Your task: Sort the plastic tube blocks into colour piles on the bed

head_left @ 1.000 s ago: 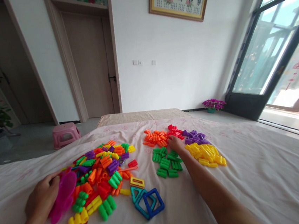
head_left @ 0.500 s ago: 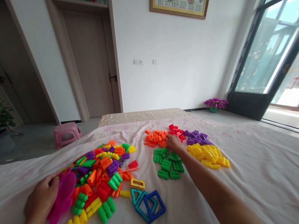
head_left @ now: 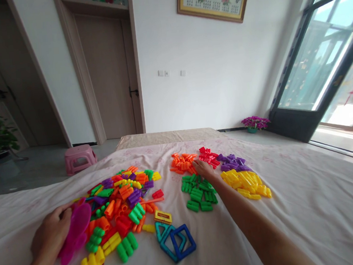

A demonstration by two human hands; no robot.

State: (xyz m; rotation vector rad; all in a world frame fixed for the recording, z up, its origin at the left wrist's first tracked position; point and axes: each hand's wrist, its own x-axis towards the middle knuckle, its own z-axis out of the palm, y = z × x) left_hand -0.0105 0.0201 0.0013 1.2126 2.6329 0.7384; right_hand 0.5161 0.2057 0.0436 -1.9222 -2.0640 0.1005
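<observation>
The right hand (head_left: 204, 170) has been shifted toward the orange blocks (head_left: 182, 165), thus apparently being tended; its grip cannot be told; well apart, a magenta piece (head_left: 76, 229) is clamped by the left hand (head_left: 51, 232) beside mixed blocks (head_left: 125, 192).

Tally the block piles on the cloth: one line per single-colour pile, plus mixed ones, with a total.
Orange pile: 1
Red pile: 1
Green pile: 1
Purple pile: 1
Yellow pile: 1
Mixed-colour pile: 1
Total: 6 piles; the blocks overlap too much to count singly.
</observation>
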